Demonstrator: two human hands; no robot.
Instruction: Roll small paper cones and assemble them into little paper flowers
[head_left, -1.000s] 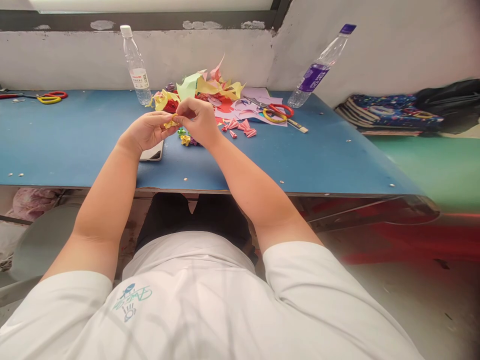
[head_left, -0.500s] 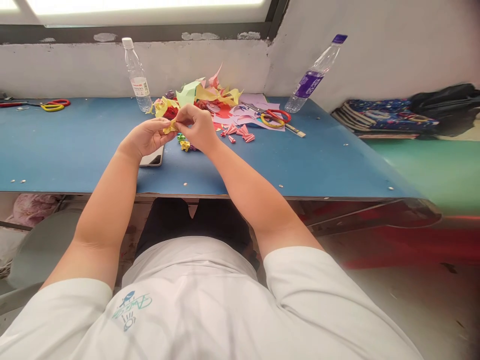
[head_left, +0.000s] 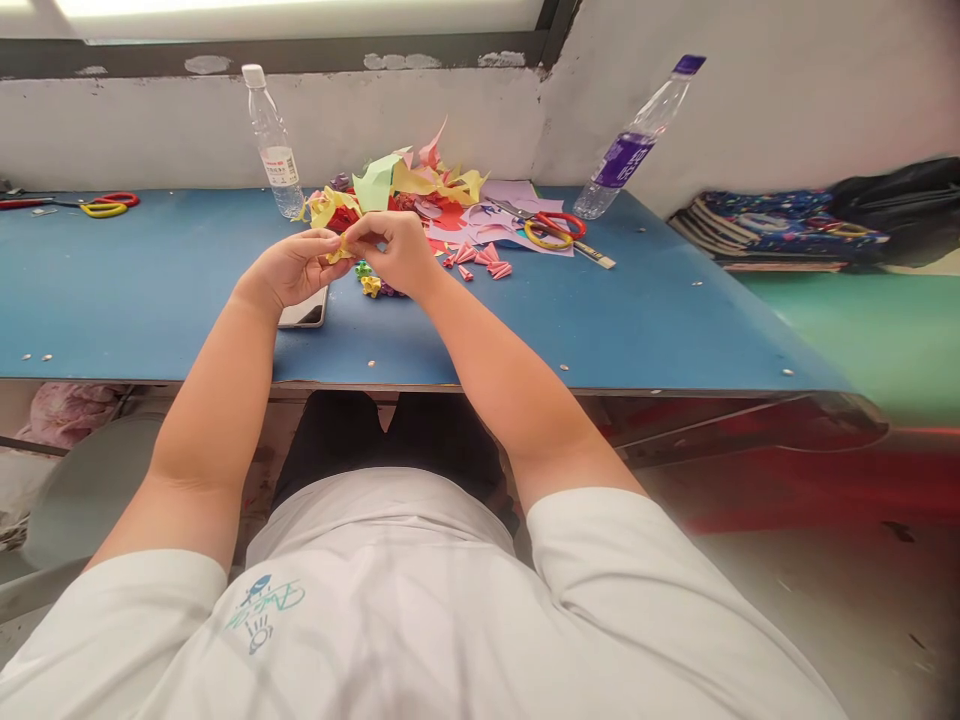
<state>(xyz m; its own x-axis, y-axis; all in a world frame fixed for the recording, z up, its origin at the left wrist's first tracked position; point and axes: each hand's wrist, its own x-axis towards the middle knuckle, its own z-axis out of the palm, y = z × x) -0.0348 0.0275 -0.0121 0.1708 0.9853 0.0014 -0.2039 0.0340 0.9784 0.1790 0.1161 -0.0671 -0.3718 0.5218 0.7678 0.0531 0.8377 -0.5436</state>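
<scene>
Yellow paper piece (head_left: 341,249) sits pinched between both hands, raised just above the blue tabletop (head_left: 150,290). We note the left hand (head_left: 296,268) closed on its left end with thumb and fingertips — the grip tight, with no gap visible. The right hand (head_left: 396,250) closes on the other end in the same fashion, fingers curled over the paper. Directly beneath the hands lie small folded paper shapes (head_left: 370,282) in green and yellow, and a phone (head_left: 306,312) rests flat under the left wrist. Behind them we record a heap of coloured paper scraps (head_left: 409,185), pink folded pieces (head_left: 480,259), red-and-yellow scissors (head_left: 551,226) — and two plastic bottles, one clear (head_left: 274,145), one purple-labelled (head_left: 630,150).
</scene>
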